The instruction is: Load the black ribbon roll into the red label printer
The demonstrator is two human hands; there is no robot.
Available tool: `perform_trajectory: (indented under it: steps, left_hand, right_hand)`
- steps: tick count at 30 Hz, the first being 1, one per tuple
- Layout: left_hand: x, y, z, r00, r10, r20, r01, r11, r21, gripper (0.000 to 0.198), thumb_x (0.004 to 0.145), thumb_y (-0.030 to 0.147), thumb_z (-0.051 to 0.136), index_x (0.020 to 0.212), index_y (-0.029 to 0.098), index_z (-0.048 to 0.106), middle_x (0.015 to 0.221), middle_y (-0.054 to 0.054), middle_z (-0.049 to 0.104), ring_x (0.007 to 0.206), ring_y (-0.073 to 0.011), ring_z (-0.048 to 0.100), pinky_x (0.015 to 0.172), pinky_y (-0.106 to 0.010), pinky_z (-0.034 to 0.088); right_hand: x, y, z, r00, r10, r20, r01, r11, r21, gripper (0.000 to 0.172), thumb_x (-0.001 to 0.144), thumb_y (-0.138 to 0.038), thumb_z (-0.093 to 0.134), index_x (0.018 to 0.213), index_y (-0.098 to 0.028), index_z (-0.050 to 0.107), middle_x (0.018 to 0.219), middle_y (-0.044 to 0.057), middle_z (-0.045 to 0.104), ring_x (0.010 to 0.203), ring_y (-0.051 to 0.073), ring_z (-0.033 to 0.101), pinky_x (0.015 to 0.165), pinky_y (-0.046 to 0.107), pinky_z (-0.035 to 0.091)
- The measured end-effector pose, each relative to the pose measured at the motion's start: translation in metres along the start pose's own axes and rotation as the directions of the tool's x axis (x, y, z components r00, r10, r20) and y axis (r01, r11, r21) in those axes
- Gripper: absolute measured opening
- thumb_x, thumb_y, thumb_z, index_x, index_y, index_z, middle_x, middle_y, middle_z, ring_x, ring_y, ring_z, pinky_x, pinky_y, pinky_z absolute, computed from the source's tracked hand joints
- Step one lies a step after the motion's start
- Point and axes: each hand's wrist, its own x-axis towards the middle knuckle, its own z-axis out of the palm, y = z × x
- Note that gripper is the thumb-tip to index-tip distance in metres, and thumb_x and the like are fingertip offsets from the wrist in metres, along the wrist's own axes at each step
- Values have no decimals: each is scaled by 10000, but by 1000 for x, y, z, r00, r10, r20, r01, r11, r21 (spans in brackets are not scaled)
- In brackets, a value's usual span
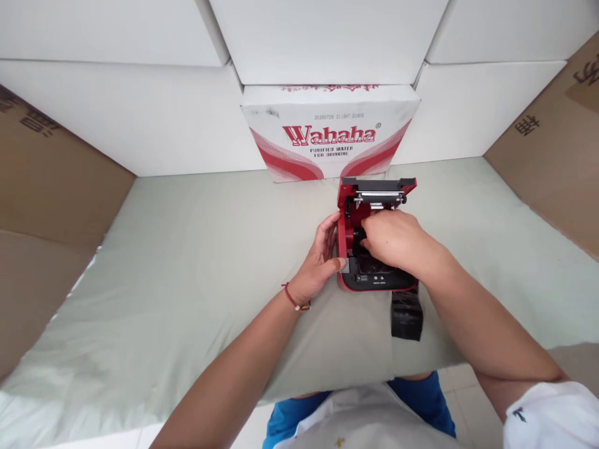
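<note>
A red-and-black plastic printer (381,284) is standing, lid (379,185) raised, on creased pale-green cloth (210,249); the left hand (322,259) is holding its left side, thumb parted from bent fingers; the right hand (395,240) is curling inside, its grip impossible to tell; a shiny black strip (406,318) is lying nearby; a white-and-red carton (333,125) is reading "Wahaha PURIFIED WATER FOR DRINKING".

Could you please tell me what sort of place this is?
Probably an improvised workspace, perhaps a storage room; the picture cannot confirm which. A cloth-covered table holds an open red device, brown cardboard stands at both sides, and a Wahaha water carton sits behind.
</note>
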Motion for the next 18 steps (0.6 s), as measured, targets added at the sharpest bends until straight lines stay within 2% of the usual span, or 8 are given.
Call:
perform_trajectory:
  steps: [6, 8, 10, 12, 14, 16, 18]
  left_hand:
    - [1, -2, 0, 1000, 13, -18, -13, 1000, -10, 916, 895, 591, 851, 1672, 398, 407, 1843, -75, 372, 1724, -347, 347, 1411, -563, 326]
    - [2, -3, -1, 1000, 14, -17, -15, 1000, -25, 918, 882, 575, 866, 1665, 393, 423, 1836, -74, 381, 1723, -349, 345, 1417, -562, 311]
    - [2, -3, -1, 1000, 11, -17, -11, 999, -52, 908, 873, 557, 879, 1653, 406, 440, 1834, -52, 383, 1733, -346, 319, 1431, -559, 276]
    - [3, -2, -1, 1000, 5, -23, -7, 997, -83, 900, 854, 537, 899, 1634, 423, 464, 1831, -23, 384, 1746, -340, 281, 1449, -552, 225]
    - [3, -2, -1, 1000, 0, -27, -3, 995, -101, 896, 840, 526, 911, 1621, 431, 483, 1819, -9, 397, 1745, -337, 273, 1454, -546, 208]
    - [3, -1, 0, 1000, -7, -24, 5, 994, -107, 887, 837, 522, 910, 1614, 433, 492, 1806, -6, 414, 1730, -335, 301, 1444, -541, 238]
    - [4, 0, 0, 1000, -14, -22, 11, 994, -111, 880, 836, 528, 906, 1610, 436, 497, 1796, -9, 426, 1705, -338, 347, 1422, -543, 293]
  right_hand:
    - [-15, 1, 2, 997, 66, -37, -61, 991, 118, 212, 1031, -218, 614, 1115, -159, 799, 1077, 198, 845, 887, 323, 789, 669, 392, 517]
    - [-27, 4, 0, 991, 84, -102, -59, 972, 229, 230, 1062, -259, 598, 1164, -158, 778, 1111, 178, 839, 923, 316, 785, 713, 391, 526]
    - [-45, 13, -4, 984, 86, -158, -9, 901, 434, 249, 1077, -334, 602, 1172, -179, 772, 1078, 127, 837, 904, 288, 776, 734, 375, 535]
    - [-65, 31, -6, 978, 89, -190, 60, 749, 660, 307, 1071, -459, 619, 1177, -219, 778, 1026, 72, 836, 842, 247, 763, 722, 348, 543]
    - [-86, 58, -4, 970, 135, -201, 80, 606, 791, 410, 1035, -602, 650, 1197, -251, 787, 1030, 53, 840, 828, 232, 758, 715, 334, 554]
    - [-103, 90, 6, 958, 218, -187, 25, 587, 809, 498, 980, -701, 685, 1188, -262, 796, 1069, 65, 845, 857, 245, 755, 722, 343, 559]
    - [-112, 121, 23, 957, 273, -94, -114, 659, 744, 533, 939, -741, 685, 1134, -260, 806, 983, 68, 837, 773, 246, 722, 684, 362, 538]
